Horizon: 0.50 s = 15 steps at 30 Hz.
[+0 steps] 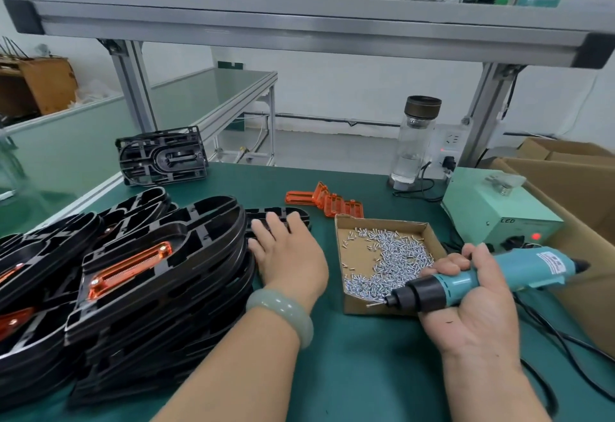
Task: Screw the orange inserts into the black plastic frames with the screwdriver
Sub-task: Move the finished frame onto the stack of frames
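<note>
Several black plastic frames [159, 275] lie stacked at the left; the top one carries an orange insert [129, 270] with a screw at each end. My left hand [288, 255] lies flat, fingers straight, against a single black frame [283, 217] on the green mat beside the stack. Loose orange inserts [324, 203] lie behind it. My right hand [472, 301] grips a teal electric screwdriver [482, 276], whose bit points left over the near corner of a cardboard tray of small silver screws [389, 265].
Another black frame [163, 157] leans upright at the back left. A glass bottle [416, 142] and a pale green power box [496, 208] stand at the back right, with cardboard boxes [565, 182] beyond. Black cables [565, 348] trail along the right. An aluminium shelf [299, 28] spans overhead.
</note>
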Each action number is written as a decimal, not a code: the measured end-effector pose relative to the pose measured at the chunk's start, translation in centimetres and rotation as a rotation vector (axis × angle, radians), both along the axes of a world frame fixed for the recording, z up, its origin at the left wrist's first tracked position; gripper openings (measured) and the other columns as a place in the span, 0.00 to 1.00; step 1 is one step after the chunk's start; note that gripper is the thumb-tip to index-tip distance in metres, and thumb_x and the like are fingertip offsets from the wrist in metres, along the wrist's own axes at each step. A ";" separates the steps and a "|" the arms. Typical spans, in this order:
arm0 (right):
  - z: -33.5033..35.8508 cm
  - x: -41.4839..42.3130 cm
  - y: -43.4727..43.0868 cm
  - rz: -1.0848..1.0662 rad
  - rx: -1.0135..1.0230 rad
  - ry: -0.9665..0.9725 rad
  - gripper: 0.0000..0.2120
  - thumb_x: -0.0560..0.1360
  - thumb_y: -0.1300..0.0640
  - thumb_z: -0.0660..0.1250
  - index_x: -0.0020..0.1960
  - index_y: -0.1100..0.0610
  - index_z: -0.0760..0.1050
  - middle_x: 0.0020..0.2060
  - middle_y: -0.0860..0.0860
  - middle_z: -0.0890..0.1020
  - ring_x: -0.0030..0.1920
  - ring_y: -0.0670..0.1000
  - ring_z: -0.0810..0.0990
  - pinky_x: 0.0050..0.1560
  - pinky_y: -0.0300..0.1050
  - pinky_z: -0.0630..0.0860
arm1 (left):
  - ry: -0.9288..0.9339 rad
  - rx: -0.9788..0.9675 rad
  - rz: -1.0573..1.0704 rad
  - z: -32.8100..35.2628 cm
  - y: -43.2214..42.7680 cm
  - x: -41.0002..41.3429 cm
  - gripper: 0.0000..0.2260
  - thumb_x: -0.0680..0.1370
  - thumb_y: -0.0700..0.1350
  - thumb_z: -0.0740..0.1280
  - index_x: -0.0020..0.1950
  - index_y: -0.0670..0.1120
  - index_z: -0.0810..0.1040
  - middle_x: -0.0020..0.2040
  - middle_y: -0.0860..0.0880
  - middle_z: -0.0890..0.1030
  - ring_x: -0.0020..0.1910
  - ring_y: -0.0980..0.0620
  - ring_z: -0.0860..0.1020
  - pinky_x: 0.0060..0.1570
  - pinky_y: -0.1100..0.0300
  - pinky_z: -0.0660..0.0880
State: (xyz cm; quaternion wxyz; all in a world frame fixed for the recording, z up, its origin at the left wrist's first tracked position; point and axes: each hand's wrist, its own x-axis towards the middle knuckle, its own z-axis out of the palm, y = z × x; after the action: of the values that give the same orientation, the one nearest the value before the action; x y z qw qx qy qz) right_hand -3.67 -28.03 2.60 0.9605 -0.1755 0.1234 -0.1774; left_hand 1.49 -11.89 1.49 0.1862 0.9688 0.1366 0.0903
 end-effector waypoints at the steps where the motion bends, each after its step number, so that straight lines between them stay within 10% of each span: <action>1: 0.0 0.0 0.0 0.000 0.002 0.004 0.11 0.66 0.55 0.70 0.43 0.52 0.69 0.28 0.44 0.71 0.26 0.42 0.69 0.40 0.35 0.66 | -0.015 0.009 0.038 -0.3 0.1 0.5 0.26 0.76 0.38 0.56 0.73 0.47 0.54 0.76 0.41 0.48 0.74 0.37 0.44 0.71 0.43 0.45; 7: -0.1 0.1 0.0 0.001 0.006 0.026 0.10 0.69 0.55 0.70 0.44 0.52 0.69 0.29 0.44 0.71 0.26 0.42 0.70 0.39 0.35 0.68 | 0.076 -0.010 0.129 -1.2 -0.4 1.7 0.25 0.77 0.36 0.48 0.75 0.45 0.52 0.77 0.41 0.46 0.75 0.38 0.40 0.71 0.42 0.40; 15: 0.0 0.0 -0.1 -0.002 0.006 0.047 0.08 0.77 0.55 0.66 0.42 0.52 0.69 0.28 0.44 0.71 0.25 0.42 0.70 0.39 0.35 0.66 | -0.020 0.205 0.040 -0.8 -0.3 1.8 0.15 0.75 0.38 0.54 0.60 0.48 0.69 0.60 0.47 0.75 0.63 0.43 0.66 0.69 0.40 0.50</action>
State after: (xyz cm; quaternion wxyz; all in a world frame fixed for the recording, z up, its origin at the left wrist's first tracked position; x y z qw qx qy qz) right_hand -3.62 -28.16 2.61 0.9576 -0.1765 0.1470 -0.1739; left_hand 3.30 -12.22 0.70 0.0857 0.9788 0.1443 0.1174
